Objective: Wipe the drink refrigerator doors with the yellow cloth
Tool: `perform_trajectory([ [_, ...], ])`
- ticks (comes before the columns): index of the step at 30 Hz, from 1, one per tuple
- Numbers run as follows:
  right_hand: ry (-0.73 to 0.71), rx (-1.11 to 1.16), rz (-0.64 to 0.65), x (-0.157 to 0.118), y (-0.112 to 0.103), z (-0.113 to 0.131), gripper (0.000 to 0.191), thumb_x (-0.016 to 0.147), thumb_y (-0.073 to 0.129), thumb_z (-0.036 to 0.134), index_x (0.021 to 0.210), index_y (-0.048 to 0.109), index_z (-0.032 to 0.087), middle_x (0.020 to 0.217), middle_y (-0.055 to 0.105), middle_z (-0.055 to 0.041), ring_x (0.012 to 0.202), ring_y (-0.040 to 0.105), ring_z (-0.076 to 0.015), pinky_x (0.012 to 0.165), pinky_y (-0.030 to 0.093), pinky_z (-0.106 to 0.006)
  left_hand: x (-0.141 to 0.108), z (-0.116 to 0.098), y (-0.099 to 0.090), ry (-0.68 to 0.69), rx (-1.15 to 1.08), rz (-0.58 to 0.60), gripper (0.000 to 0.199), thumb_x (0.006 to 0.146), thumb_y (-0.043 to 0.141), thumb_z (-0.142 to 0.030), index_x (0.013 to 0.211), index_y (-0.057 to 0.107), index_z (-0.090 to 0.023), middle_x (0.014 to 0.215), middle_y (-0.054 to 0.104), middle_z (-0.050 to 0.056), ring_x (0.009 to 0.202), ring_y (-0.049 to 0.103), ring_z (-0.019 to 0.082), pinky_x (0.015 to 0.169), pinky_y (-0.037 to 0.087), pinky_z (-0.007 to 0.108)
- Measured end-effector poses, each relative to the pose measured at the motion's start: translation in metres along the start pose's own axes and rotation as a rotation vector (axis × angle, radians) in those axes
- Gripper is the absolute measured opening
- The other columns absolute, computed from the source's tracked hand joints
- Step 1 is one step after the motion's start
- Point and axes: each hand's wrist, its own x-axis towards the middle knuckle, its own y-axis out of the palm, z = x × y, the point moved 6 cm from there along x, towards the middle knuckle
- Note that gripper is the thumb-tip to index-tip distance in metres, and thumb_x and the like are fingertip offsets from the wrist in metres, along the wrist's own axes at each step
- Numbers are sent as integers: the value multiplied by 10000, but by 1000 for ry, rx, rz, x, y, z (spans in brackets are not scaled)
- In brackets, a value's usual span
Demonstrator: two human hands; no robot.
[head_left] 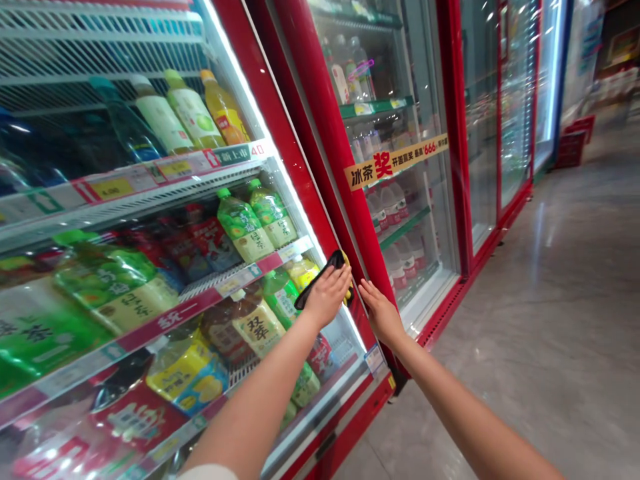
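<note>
My left hand [329, 293] presses a dark cloth with a yellow edge [320, 277] against the red upright frame [300, 180] at the right side of the lit drinks cooler. Its fingers lie close together over the cloth. Just to the right, my right hand [381, 308] is raised beside the red frame of the neighbouring cooler, its fingers slightly spread and nothing seen in it. Whether its fingertips touch the frame cannot be told.
Cooler shelves [215, 297] at the left hold several bottles, among them green tea bottles [245, 227]. A glass-door cooler [395, 160] with a yellow strip stands at centre right. Grey shiny floor [500, 360] runs along the right, with red crates [573, 143] farther back.
</note>
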Motion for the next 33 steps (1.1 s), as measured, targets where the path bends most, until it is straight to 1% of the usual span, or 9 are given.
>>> perform_trajectory([
  [3,-29,16,-19,-2,-7,2,805,797,426,-71,1533,484,251,1593,465,-71,1509,389,-223,1227,403,-466,-3,-11,9,67,-13,41,599,916,505,-204,1507,474,-107,1601,456,124,1473,450,226,1264,310,442],
  [8,-33,1,-91,10,-23,3,842,771,402,-82,1546,462,244,1591,468,-83,1517,373,-228,1226,398,-493,22,8,2,-154,-1,-19,658,902,489,-178,1543,400,-57,1662,330,154,1575,238,254,1299,215,498],
  [14,-83,-88,-38,8,-27,14,787,801,401,-72,1529,489,213,1605,444,-98,1540,319,-256,1215,407,-507,-15,-36,37,44,-52,-37,547,891,541,-189,1431,555,-98,1577,484,146,1481,441,222,1282,292,455],
  [16,-82,-92,-26,9,-27,16,780,802,395,-70,1527,492,201,1611,435,-102,1544,309,-260,1218,400,-509,-17,-30,31,5,-47,-28,582,894,539,-209,1468,521,-113,1614,432,128,1509,397,228,1289,272,464],
  [20,-51,-26,-65,17,-27,17,813,800,383,-66,1558,443,222,1626,417,-86,1550,299,-230,1236,378,-487,6,12,-2,-278,-30,-66,741,888,548,-228,1588,334,-109,1693,250,111,1595,162,248,1313,142,521],
  [23,10,33,-122,20,-23,14,868,775,406,-65,1580,402,260,1628,420,-65,1546,313,-219,1247,362,-487,10,12,-2,-307,-45,-59,748,884,564,-210,1590,333,-122,1694,250,114,1597,150,257,1312,130,530],
  [28,32,48,-98,9,-12,14,795,829,437,-17,1570,423,268,1627,423,-60,1531,351,-228,1228,399,-471,-40,-39,36,11,-41,41,553,917,580,-224,1462,520,-160,1586,484,112,1484,437,207,1294,247,473],
  [30,18,25,-45,8,-8,17,755,862,426,-3,1566,432,269,1639,398,-65,1528,358,-234,1212,422,-463,-58,-37,33,-15,-18,56,613,906,609,-242,1500,481,-160,1626,421,97,1502,409,209,1292,261,455],
  [33,27,-13,0,15,-2,24,768,886,396,-12,1594,372,285,1669,330,-69,1544,317,-238,1183,454,-458,-70,-11,5,-252,19,30,790,899,631,-264,1608,298,-165,1684,282,86,1577,238,219,1305,206,469],
])
